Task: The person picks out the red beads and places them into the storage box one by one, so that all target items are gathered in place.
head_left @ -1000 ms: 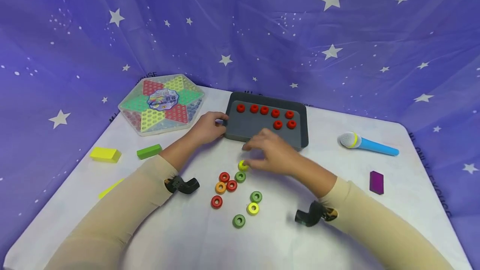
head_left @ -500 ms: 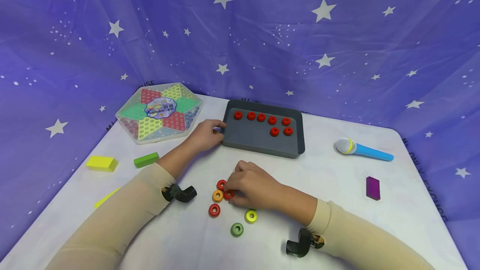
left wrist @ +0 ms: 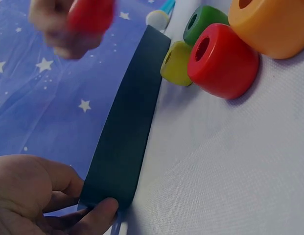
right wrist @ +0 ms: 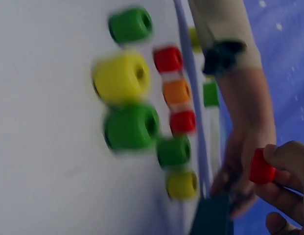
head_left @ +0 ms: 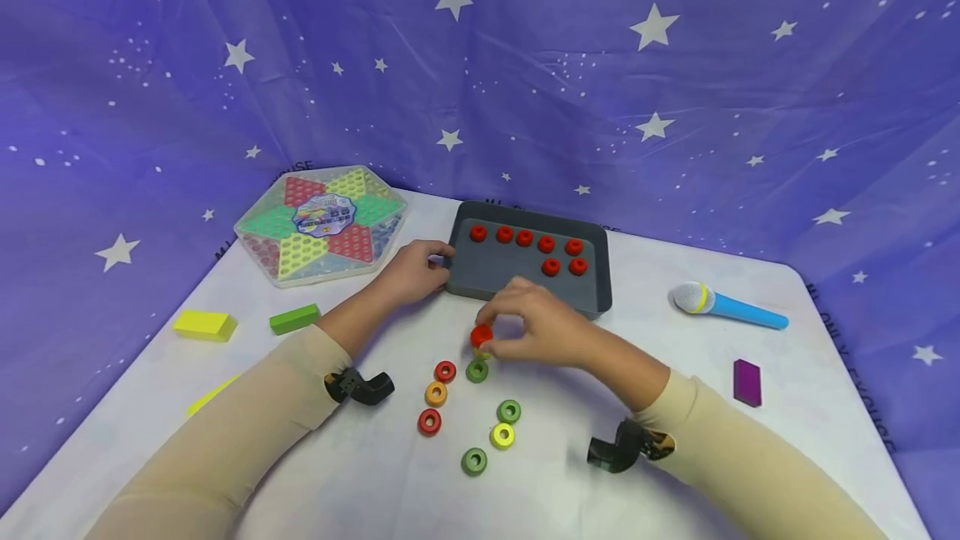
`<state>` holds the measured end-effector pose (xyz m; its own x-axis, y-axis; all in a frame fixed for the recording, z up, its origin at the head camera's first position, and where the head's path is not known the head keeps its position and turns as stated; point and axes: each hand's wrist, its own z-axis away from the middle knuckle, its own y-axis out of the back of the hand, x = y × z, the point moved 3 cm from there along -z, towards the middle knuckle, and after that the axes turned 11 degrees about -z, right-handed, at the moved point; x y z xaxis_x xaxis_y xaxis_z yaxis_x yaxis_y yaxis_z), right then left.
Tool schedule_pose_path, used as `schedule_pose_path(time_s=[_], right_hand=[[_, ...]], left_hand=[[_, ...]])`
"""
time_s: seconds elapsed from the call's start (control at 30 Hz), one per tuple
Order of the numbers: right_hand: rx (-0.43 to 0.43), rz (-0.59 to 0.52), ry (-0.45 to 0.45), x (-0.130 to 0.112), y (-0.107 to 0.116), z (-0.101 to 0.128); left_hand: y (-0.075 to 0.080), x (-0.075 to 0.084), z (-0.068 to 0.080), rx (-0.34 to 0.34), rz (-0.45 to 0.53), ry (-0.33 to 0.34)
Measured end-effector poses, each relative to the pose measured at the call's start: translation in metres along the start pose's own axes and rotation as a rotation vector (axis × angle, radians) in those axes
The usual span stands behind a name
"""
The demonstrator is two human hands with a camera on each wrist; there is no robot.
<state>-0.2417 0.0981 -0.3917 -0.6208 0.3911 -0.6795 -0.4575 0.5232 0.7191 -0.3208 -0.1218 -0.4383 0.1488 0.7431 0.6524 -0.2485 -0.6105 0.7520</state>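
Head view, read left to right with the grey tray as landmark: far left of it lie a yellow block and a green block on the desk, with a hexagonal game board behind them. The left hand grips the tray's left near corner, fingers curled round the rim; the left wrist view shows the thumb under the edge, the rest of that hand cut off. Just in front of the tray, the right hand pinches a red ring lifted off the desk; a yellow ring beneath it is mostly hidden. Loose rings lie nearer the person. Seven red rings sit inside the tray. Right of it lie a toy microphone and a purple block. The right wrist view is blurred.
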Motion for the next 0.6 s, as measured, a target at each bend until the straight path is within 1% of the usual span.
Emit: schedule_pose_path(time_s=[0.07, 0.1, 0.2, 0.27, 0.33, 0.43, 0.53, 0.6], right_hand=[[0.049, 0.010, -0.033, 0.013, 0.017, -0.007], [0.072, 0.032, -0.053, 0.021, 0.025, -0.010], [0.130, 0.120, -0.120, 0.049, 0.044, -0.019], [0.147, 0.186, -0.174, 0.068, 0.052, -0.024], [0.146, 0.254, -0.225, 0.085, 0.057, -0.027], [0.096, 0.363, -0.277, 0.102, 0.057, -0.029], [0.055, 0.449, -0.282, 0.107, 0.055, -0.029], [0.066, 0.481, -0.260, 0.100, 0.052, -0.028]], left_hand=[[0.000, -0.001, 0.001, 0.001, -0.002, 0.007], [0.001, -0.002, 0.001, -0.001, -0.004, 0.011], [0.001, -0.003, 0.002, -0.006, -0.014, 0.026], [0.001, -0.004, 0.001, -0.009, -0.018, 0.025], [0.000, -0.003, 0.000, -0.007, -0.020, 0.016], [0.000, -0.001, -0.003, -0.002, -0.013, -0.003], [0.000, 0.001, -0.003, 0.001, -0.010, -0.001], [0.000, 0.002, -0.003, 0.000, -0.007, 0.000]])
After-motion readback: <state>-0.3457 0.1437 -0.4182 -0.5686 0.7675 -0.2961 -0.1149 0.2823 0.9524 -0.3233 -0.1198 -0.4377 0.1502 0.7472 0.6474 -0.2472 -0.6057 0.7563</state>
